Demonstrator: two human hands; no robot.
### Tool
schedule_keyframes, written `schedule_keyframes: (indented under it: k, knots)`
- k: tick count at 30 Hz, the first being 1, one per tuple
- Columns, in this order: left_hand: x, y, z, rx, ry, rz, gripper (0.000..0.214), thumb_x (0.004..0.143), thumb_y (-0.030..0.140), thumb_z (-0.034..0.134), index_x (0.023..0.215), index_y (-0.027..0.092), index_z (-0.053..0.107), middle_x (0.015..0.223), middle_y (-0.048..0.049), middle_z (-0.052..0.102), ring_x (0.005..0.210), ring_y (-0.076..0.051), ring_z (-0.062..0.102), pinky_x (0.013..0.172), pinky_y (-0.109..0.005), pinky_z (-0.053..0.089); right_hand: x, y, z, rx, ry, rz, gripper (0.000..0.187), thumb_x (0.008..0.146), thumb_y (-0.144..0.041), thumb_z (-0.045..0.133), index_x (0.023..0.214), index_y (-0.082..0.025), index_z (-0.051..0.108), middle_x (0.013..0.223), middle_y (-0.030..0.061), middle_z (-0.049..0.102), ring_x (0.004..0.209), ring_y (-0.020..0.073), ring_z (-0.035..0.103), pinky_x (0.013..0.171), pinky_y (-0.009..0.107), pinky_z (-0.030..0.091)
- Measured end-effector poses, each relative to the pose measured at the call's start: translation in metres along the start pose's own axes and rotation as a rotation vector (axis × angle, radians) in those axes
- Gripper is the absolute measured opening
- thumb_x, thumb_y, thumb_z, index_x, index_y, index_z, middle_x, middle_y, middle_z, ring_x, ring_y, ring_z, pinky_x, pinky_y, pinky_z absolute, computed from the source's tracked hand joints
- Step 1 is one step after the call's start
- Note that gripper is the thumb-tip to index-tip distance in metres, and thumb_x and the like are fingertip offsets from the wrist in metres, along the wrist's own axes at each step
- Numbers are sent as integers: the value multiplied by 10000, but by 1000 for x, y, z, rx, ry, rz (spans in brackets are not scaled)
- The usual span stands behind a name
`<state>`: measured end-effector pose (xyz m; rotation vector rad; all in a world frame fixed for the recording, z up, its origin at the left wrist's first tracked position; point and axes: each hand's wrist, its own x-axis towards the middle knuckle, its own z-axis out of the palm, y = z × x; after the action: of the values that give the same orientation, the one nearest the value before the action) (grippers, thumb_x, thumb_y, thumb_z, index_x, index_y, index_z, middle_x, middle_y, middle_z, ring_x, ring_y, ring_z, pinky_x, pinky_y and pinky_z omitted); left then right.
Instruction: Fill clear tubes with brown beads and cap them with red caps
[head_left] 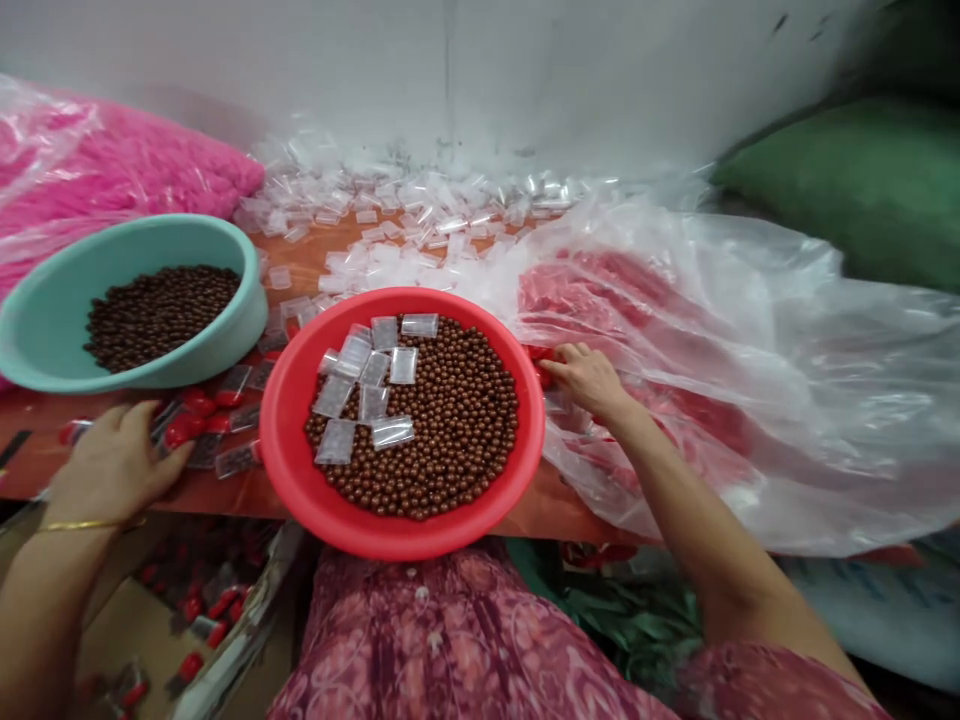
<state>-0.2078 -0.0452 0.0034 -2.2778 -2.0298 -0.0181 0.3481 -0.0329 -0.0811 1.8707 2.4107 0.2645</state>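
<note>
A red basin in front of me holds brown beads with several small clear bags lying on them. My left hand rests on the table's left edge, fingers curled over packed bags with red pieces. My right hand reaches to the mouth of a big clear plastic sack of red pieces just right of the basin, its fingers pinched on a red piece.
A teal basin of dark beads stands at the left. Empty clear bags are heaped along the wall. A pink sack lies far left, a green one at right. A box with packed bags sits under the table.
</note>
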Motion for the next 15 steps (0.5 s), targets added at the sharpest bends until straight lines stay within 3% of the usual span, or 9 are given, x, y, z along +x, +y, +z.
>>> schedule_keyframes:
  k: [2, 3, 6, 8, 10, 15]
  knots:
    - [2, 36, -20, 64, 100, 16, 492, 854, 462, 367, 1139, 89, 513, 1052, -136, 615, 1002, -277, 563, 869, -400, 465, -5, 4, 1, -17, 31, -45, 297, 870, -251, 501, 1102, -283, 682, 977, 99, 630, 842, 219, 485, 662, 313, 282]
    - [3, 56, -29, 54, 158, 39, 475, 860, 456, 373, 1112, 91, 542, 1033, -133, 625, 970, -266, 572, 866, -388, 464, -9, 6, 2, -19, 51, -65, 282, 870, -266, 505, 1082, -279, 690, 972, 93, 633, 832, 215, 480, 671, 316, 276]
    - [6, 118, -42, -66, 60, 394, 345, 879, 420, 412, 1009, 168, 608, 909, -75, 647, 874, -218, 581, 805, -345, 465, -18, 9, 7, -32, 128, -60, 258, 877, -316, 494, 917, -217, 730, 950, 94, 644, 828, 209, 473, 703, 327, 266]
    - [9, 152, -38, -80, -104, 621, 232, 859, 337, 484, 982, 191, 615, 893, -60, 631, 868, -204, 576, 770, -322, 465, -21, 9, 12, -49, 179, -19, 268, 871, -322, 496, 838, -187, 725, 955, 101, 650, 846, 213, 479, 726, 334, 265]
    - [15, 177, -28, -25, -214, 736, 193, 831, 262, 530, 991, 187, 608, 901, -64, 610, 849, -192, 575, 727, -295, 464, -22, 7, 15, -56, 206, 13, 243, 856, -306, 509, 842, -180, 716, 969, 100, 656, 869, 220, 491, 749, 339, 271]
    - [33, 207, -10, 94, -254, 932, 237, 883, 152, 405, 999, 203, 606, 984, -77, 588, 861, -174, 582, 703, -279, 465, -23, 6, 19, 10, 217, 126, 233, 841, -250, 465, 807, -146, 670, 929, 118, 672, 865, 237, 531, 782, 360, 312]
